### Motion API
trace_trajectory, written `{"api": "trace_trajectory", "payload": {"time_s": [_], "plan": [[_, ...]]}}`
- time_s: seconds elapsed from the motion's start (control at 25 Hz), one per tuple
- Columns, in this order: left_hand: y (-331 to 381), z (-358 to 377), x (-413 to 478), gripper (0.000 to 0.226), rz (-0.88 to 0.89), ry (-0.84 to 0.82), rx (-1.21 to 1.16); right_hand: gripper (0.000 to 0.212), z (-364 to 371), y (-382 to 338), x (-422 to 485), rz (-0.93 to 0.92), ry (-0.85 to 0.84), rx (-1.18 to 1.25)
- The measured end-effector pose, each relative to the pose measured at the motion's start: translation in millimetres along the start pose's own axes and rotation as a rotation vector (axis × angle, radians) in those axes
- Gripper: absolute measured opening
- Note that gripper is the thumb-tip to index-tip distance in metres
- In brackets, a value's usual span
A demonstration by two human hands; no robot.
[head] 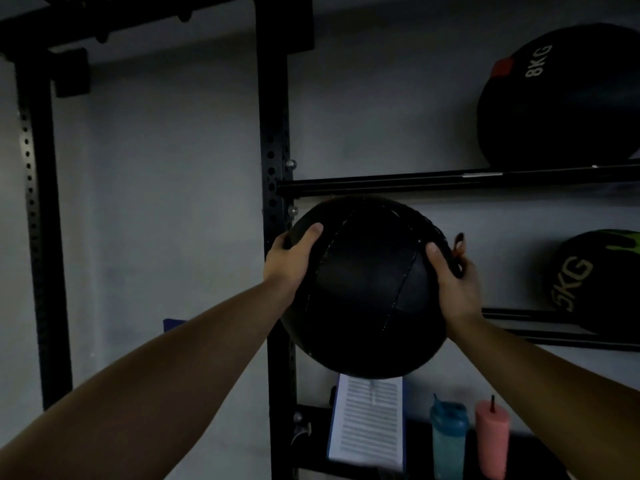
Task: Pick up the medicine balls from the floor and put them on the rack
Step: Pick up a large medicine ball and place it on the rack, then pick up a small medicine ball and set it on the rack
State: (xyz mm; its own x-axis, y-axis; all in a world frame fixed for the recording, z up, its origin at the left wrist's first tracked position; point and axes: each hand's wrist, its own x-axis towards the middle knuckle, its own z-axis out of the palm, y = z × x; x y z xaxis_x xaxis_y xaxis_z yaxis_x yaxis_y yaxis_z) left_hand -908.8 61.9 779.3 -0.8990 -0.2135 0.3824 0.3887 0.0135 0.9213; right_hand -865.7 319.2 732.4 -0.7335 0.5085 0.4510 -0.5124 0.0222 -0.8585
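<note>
I hold a large black medicine ball (367, 289) with stitched seams up in front of the black rack (275, 140). My left hand (291, 258) grips its left side and my right hand (453, 282) grips its right side. The ball hangs just below the upper rail pair (450, 181), at the left end of the lower shelf level. A black ball marked 8KG (561, 98) rests on the upper rails at the right. A black and green ball marked 5KG (599, 282) sits on the lower rails (540, 327).
Under the held ball a clipboard with a printed sheet (369, 427) leans on a low shelf. Next to it stand a blue shaker bottle (448, 441) and a pink tumbler (491, 441). A second perforated upright (38, 216) rises at the left against the grey wall.
</note>
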Motion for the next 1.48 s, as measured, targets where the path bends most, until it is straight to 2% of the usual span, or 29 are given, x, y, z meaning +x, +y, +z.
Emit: {"api": "trace_trajectory", "payload": {"time_s": [0.08, 0.24, 0.32, 0.44, 0.52, 0.64, 0.76, 0.92, 1.0, 1.12, 1.16, 1.24, 1.32, 1.36, 1.4, 1.48], "plan": [[-15.2, 17.8, 41.7, 0.115, 0.023, 0.008, 0.000, 0.114, 19.2, 30.2, 47.0, -0.012, -0.018, -0.003], [-59.4, 51.2, 127.0, 0.131, 0.068, 0.047, 0.164, 0.118, 59.0, 90.1, 142.4, -0.029, -0.061, 0.044], [-80.8, 58.5, 161.6, 0.140, 0.129, 0.053, 0.318, 0.116, 79.4, 108.5, 187.9, -0.092, -0.147, -0.012], [-106.7, 71.6, 182.7, 0.134, 0.292, 0.014, 0.597, 0.115, 108.3, 143.2, 231.9, -0.203, -0.256, -0.177], [-120.1, 79.1, 192.0, 0.132, 0.397, 0.083, 0.627, 0.119, 119.4, 160.5, 247.8, -0.196, -0.231, -0.213], [-129.0, 80.2, 206.0, 0.127, 0.457, 0.137, 0.588, 0.118, 123.0, 165.5, 255.8, -0.192, -0.206, -0.229], [-125.0, 76.0, 198.8, 0.126, 0.411, 0.101, 0.607, 0.115, 116.1, 159.7, 252.6, -0.185, -0.233, -0.237], [-96.1, 65.3, 171.9, 0.124, 0.231, -0.031, 0.703, 0.111, 103.7, 149.8, 245.6, -0.125, -0.319, -0.300], [-83.5, 51.2, 158.5, 0.107, 0.169, -0.065, 0.753, 0.101, 92.6, 150.6, 240.7, -0.101, -0.361, -0.307], [-89.3, 22.5, 122.5, 0.059, 0.176, -0.099, 0.771, 0.094, 67.2, 168.9, 209.9, -0.086, -0.357, -0.260], [-97.9, 11.6, 108.3, 0.059, 0.163, -0.104, 0.765, 0.099, 60.2, 176.1, 191.7, -0.048, -0.342, -0.264], [-116.1, -11.0, 79.9, 0.085, 0.086, -0.119, 0.747, 0.105, 53.3, 183.7, 145.2, 0.002, -0.343, -0.305], [-127.0, -34.7, 58.1, 0.110, 0.054, -0.165, 0.793, 0.099, 54.3, 183.0, 98.3, 0.005, -0.372, -0.387], [-129.6, -46.1, 50.6, 0.111, 0.070, -0.194, 0.823, 0.095, 54.9, 178.4, 78.1, -0.001, -0.384, -0.417], [-129.3, -56.6, 42.1, 0.102, 0.087, -0.210, 0.854, 0.089, 54.6, 171.7, 59.1, 0.005, -0.384, -0.430], [-125.0, -81.1, 23.7, 0.073, 0.154, -0.224, 0.869, 0.073, 53.7, 153.8, 19.2, 0.039, -0.367, -0.478]]}}
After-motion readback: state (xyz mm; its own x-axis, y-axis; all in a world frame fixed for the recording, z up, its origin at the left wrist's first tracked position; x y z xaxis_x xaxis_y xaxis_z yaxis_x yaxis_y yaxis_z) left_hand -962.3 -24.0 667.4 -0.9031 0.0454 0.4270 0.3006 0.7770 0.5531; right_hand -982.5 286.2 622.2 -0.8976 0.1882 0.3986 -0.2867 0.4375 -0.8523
